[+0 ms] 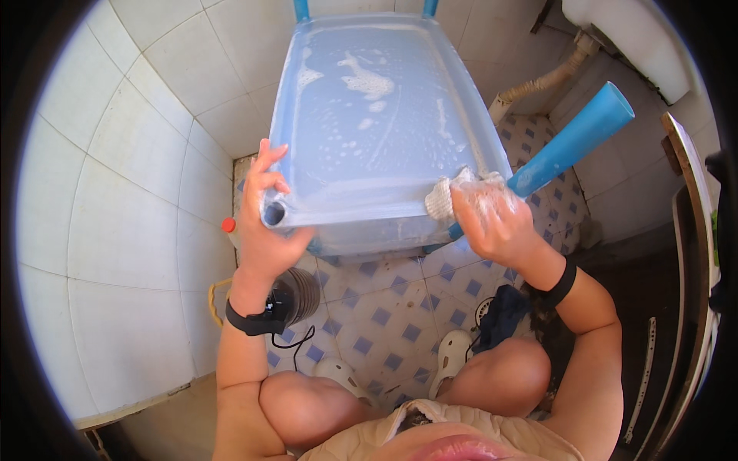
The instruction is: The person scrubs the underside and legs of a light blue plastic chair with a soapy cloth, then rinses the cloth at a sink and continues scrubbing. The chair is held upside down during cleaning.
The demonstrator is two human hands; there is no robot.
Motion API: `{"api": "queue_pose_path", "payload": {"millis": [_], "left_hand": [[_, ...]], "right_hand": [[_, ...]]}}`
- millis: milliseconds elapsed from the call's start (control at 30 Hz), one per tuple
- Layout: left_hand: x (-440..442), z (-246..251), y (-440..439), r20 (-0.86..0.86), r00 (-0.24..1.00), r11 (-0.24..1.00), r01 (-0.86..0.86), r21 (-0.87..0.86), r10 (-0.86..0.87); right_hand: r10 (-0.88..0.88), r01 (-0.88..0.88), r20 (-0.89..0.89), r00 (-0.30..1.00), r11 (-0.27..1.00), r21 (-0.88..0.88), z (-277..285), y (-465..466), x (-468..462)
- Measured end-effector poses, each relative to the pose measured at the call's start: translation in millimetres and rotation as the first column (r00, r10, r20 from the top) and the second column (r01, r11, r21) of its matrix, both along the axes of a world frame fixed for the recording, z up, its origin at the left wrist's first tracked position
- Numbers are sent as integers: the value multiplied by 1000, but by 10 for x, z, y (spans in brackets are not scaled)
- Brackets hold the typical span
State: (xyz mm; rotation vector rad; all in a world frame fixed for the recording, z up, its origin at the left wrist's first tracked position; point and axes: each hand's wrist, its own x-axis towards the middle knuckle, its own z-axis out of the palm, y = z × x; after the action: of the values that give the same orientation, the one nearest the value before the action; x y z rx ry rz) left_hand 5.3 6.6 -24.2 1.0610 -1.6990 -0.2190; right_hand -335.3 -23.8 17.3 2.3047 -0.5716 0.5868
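A translucent plastic shelf rack (415, 69) with blue tube posts stands before me, soap foam spread over its top panel. My left hand (262, 242) grips its near left corner, fingers and thumb around the round socket (274, 214). At the near right corner, my right hand (496, 222) is closed on a wet white cloth (439, 199). Suds cover its knuckles, and the cloth touches the panel's edge beside a slanting blue tube (576, 135). The fingertips of my right hand are hidden.
White tiled walls (124, 213) enclose the left side and back. Below my left wrist sits a dark ribbed container (302, 295) on the patterned floor (380, 317). Dark fabric (503, 317) lies near a floor drain (484, 311). A basin (634, 49) with its pipe (542, 80) hangs at right.
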Motion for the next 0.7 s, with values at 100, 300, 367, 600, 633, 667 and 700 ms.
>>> {"api": "queue_pose_path", "payload": {"millis": [100, 300, 367, 600, 633, 667, 700], "left_hand": [[90, 23, -75, 32, 999, 999, 31, 15, -32], [400, 56, -228, -5, 996, 990, 87, 107, -87], [480, 80, -256, -6, 996, 986, 92, 139, -92], [121, 484, 162, 241, 965, 992, -114, 54, 98], [5, 588, 246, 331, 936, 992, -129, 3, 121], [-125, 632, 323, 417, 898, 990, -135, -44, 141], [-277, 632, 361, 469, 878, 995, -89, -33, 94]], "right_hand": [[70, -71, 47, 996, 997, 29, -19, 123, 22], [341, -365, 166, 925, 919, 148, -116, 279, 1], [322, -371, 248, 913, 910, 183, -329, 336, -146], [-74, -288, 680, 730, 869, 403, -491, 430, -502], [-151, -275, 728, 669, 860, 430, -440, 455, -453], [-130, -315, 744, 655, 848, 426, -356, 440, -395], [-115, -355, 761, 639, 833, 424, -257, 397, -317]]}}
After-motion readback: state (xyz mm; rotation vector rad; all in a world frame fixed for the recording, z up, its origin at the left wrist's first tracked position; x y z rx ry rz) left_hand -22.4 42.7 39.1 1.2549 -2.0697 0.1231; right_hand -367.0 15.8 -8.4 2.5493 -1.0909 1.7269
